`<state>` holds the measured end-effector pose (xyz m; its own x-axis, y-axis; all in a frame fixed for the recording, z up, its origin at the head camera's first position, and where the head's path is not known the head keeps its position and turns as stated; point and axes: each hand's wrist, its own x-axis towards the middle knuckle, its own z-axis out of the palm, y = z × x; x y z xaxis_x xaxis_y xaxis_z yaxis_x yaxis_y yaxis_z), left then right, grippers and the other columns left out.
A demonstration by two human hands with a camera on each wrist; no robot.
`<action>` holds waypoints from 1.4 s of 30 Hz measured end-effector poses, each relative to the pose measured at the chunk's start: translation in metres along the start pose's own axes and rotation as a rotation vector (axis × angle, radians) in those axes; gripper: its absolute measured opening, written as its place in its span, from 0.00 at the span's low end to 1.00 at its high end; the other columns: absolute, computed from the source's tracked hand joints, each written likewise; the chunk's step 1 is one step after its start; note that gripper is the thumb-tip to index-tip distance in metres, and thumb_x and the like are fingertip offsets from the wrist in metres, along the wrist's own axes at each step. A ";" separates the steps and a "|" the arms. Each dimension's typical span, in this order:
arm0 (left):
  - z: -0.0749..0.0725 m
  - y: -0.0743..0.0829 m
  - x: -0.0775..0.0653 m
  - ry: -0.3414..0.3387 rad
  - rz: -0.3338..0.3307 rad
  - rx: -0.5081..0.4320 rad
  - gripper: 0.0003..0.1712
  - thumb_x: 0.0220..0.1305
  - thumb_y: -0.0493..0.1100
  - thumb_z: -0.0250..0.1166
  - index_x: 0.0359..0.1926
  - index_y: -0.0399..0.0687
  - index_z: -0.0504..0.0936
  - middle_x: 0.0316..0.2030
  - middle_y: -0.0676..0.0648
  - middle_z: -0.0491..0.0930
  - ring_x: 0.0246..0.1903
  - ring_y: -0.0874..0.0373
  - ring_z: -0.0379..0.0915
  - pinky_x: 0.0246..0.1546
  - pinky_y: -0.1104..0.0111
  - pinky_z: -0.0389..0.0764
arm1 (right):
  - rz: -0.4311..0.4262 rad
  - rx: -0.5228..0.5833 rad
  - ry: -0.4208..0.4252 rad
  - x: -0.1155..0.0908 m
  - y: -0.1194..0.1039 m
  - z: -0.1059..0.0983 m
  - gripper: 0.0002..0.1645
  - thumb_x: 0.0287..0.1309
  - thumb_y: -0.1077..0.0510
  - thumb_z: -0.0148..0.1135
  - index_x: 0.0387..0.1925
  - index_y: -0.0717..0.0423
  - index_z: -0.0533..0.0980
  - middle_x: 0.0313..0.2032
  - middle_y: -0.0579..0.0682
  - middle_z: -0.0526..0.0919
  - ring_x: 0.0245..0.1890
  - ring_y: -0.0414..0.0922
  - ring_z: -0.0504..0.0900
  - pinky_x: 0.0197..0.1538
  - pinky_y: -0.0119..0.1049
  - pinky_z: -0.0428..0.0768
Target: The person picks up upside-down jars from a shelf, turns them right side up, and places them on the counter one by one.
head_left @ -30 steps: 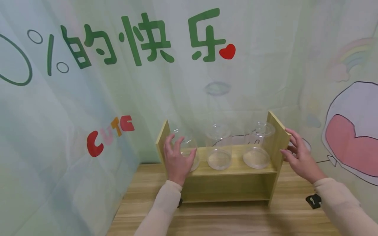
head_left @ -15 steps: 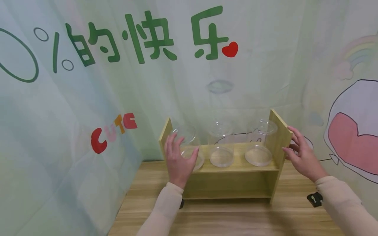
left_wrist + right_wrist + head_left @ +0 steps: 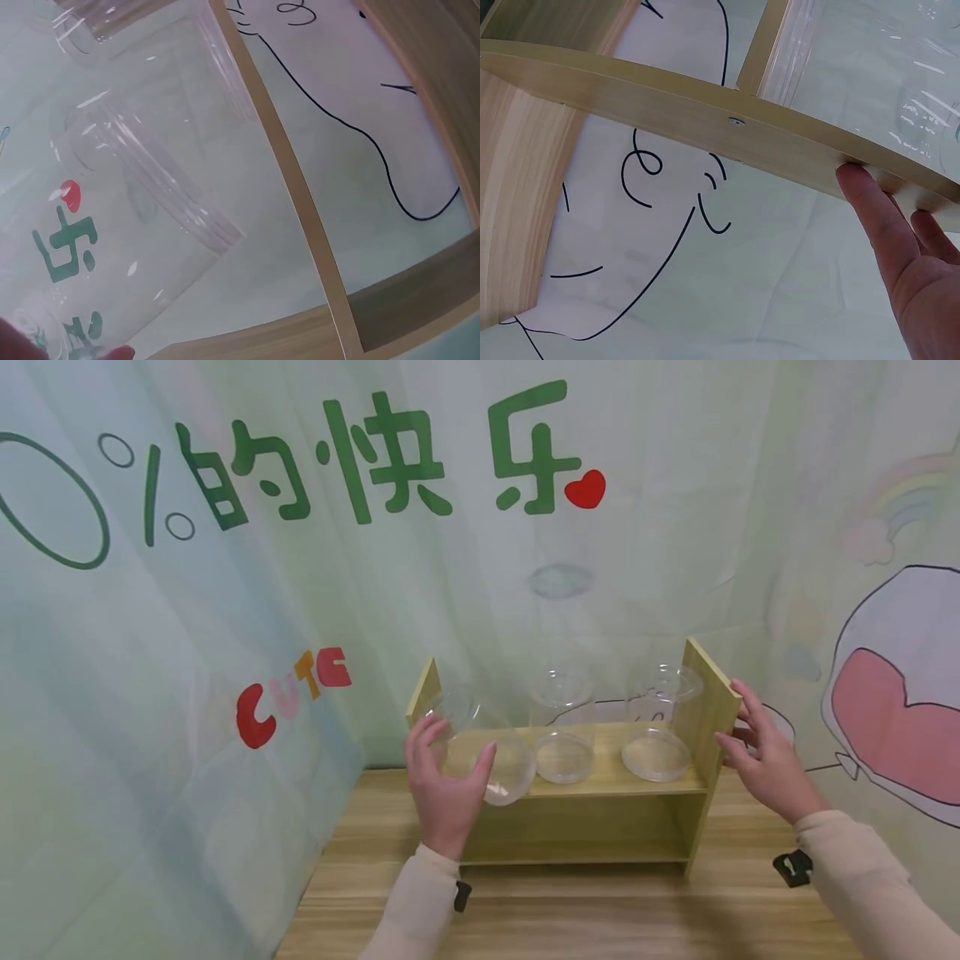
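My left hand [image 3: 446, 789] grips a clear plastic jar [image 3: 510, 768] with the thumb on one side and fingers on the other. This jar leans, its base swung right and forward over the shelf's front edge. In the left wrist view the base of the held jar [image 3: 171, 187] stands off the shelf board [image 3: 289, 176]. Fingertips of my right hand [image 3: 768, 768] touch the outer face of the shelf's right side panel [image 3: 795, 131]. A middle jar [image 3: 562, 718] and a right jar [image 3: 658, 727] stand upright on the top board.
The small two-level wooden shelf [image 3: 585, 831] rests on a wood-grain table [image 3: 600, 918]. Its left side panel [image 3: 423, 687] rises beside my left hand. A printed cloth [image 3: 465, 585] hangs close behind and at the left.
The left jar has tipped from upright, its base moving right and forward, while my left hand dropped slightly leftward. My right hand stays on the side panel.
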<state>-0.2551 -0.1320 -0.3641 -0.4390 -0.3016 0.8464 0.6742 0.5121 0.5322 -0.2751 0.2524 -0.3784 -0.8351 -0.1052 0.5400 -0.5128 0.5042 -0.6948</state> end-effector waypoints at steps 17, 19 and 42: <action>-0.007 0.039 -0.015 0.034 -0.256 -0.280 0.36 0.41 0.32 0.73 0.53 0.31 0.67 0.54 0.36 0.64 0.55 0.53 0.60 0.44 0.50 0.73 | 0.025 0.011 -0.005 -0.013 -0.006 0.007 0.38 0.67 0.59 0.43 0.69 0.37 0.37 0.61 0.64 0.58 0.54 0.64 0.65 0.37 0.47 0.78; -0.006 0.037 -0.017 0.039 -0.277 -0.299 0.36 0.41 0.32 0.73 0.54 0.32 0.67 0.54 0.37 0.64 0.55 0.52 0.61 0.42 0.52 0.75 | 0.018 0.017 -0.004 -0.012 -0.001 0.007 0.37 0.67 0.59 0.41 0.69 0.37 0.38 0.61 0.64 0.58 0.54 0.64 0.65 0.37 0.51 0.77; -0.013 0.004 -0.080 0.059 -0.660 -0.491 0.30 0.51 0.39 0.68 0.52 0.34 0.65 0.48 0.35 0.67 0.48 0.45 0.68 0.41 0.65 0.77 | 0.063 0.043 0.036 -0.025 0.004 0.016 0.40 0.65 0.58 0.47 0.69 0.40 0.38 0.62 0.63 0.56 0.57 0.61 0.62 0.42 0.21 0.72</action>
<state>-0.2102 -0.1160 -0.4296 -0.8129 -0.4663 0.3489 0.4777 -0.1914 0.8574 -0.2595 0.2437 -0.4025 -0.8584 -0.0430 0.5112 -0.4686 0.4711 -0.7473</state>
